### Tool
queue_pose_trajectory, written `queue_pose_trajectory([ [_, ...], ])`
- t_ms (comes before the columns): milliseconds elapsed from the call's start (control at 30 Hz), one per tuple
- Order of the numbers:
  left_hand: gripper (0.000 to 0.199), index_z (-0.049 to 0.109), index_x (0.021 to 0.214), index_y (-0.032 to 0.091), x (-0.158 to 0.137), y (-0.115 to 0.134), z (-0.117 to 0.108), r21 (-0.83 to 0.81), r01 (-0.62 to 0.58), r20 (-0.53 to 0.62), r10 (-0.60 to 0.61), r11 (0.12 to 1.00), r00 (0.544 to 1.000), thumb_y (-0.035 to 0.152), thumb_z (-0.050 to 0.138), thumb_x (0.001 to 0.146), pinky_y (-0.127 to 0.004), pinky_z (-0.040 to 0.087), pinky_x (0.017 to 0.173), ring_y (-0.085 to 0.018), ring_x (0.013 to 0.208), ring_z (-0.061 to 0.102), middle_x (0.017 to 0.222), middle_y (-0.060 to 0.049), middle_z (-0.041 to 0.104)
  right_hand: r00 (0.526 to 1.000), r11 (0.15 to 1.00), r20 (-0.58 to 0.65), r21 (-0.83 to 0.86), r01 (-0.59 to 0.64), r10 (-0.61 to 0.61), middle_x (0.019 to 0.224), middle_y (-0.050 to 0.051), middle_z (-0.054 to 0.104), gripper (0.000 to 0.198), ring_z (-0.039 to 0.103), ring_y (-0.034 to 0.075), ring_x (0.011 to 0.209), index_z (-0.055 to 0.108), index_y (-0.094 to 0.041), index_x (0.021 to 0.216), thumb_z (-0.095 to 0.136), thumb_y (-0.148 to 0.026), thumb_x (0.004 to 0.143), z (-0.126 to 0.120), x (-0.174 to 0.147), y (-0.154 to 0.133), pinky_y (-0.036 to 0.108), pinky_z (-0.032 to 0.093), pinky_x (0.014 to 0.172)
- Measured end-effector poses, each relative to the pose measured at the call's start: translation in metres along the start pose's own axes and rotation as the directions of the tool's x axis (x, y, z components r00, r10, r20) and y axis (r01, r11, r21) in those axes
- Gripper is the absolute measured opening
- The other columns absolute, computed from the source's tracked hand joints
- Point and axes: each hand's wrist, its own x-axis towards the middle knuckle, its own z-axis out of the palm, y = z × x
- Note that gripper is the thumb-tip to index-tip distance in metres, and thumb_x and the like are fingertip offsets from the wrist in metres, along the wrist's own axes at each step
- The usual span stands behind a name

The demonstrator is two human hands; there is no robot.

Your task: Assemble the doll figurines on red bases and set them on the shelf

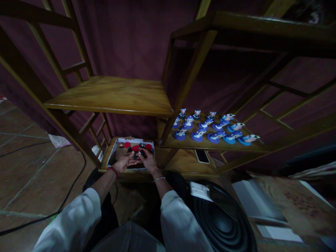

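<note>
No lettering, label or number can be read here.

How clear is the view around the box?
Head view: dim, small red and black pieces in the shallow white-rimmed cardboard box look soft; head view: blue-and-purple figurines read brighter; head view: glossy brown wooden shelf carries sheen along its front edge.

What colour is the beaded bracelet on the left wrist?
Red; the bracelet shows best in the head view, the only one here.

Dim light, deep shadows — stretched edges
</note>
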Motion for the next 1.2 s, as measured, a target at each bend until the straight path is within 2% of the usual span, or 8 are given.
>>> queue_pose_trajectory([
  [200,0.023,0.052,0.082,0.013,-0.0015,0.0012,0.0004,0.010,0.014,0.013,-0.014,1.000,1.000,0.033,0.061,0.075,-0.026,0.053,0.063,-0.016,0.064,0.066,0.068,-0.006,0.065,0.999,0.999,-0.003,-0.015,-0.040,0.040,0.098,0.002,0.068,0.038,0.063,0.017,0.088,0.058,-0.025,0.111,0.058,-0.036,0.076,-0.0015,-0.0005,-0.0001,0.030,0.049,0.082],
  [400,0.025,0.054,0.084,0.013,0.0012,-0.0003,-0.0016,0.016,0.036,0.022,-0.036,0.999,0.999,0.035,0.061,0.075,-0.026,0.053,0.062,-0.016,0.062,0.066,0.063,-0.006,0.065,0.999,1.000,-0.041,0.017,0.017,-0.017,0.102,0.002,0.067,0.036,0.062,0.017,0.092,0.058,-0.025,0.110,0.059,-0.033,0.075,-0.0010,-0.0034,-0.0011,0.030,0.048,0.084],
  [733,0.025,0.056,0.085,0.013,-0.0021,0.0010,-0.0003,0.034,0.033,0.037,-0.034,0.999,0.999,0.036,0.060,0.076,-0.025,0.052,0.063,-0.015,0.063,0.065,0.071,-0.007,0.068,0.998,0.998,-0.063,0.055,0.009,-0.005,0.099,0.001,0.068,0.034,0.063,0.017,0.090,0.059,-0.026,0.108,0.060,-0.030,0.075,0.0006,-0.0036,-0.0005,0.031,0.049,0.083],
  [1200,0.017,0.050,0.080,0.015,-0.0003,0.0044,-0.0028,-0.060,0.011,0.025,-0.009,0.998,1.000,0.030,0.057,0.079,-0.024,0.052,0.062,-0.014,0.063,0.065,0.066,-0.004,0.064,0.998,0.991,-0.070,0.134,0.013,-0.003,0.098,0.001,0.067,0.032,0.062,0.016,0.088,0.060,-0.024,0.107,0.057,-0.029,0.076,0.0060,0.0008,-0.0078,0.030,0.049,0.083],
])
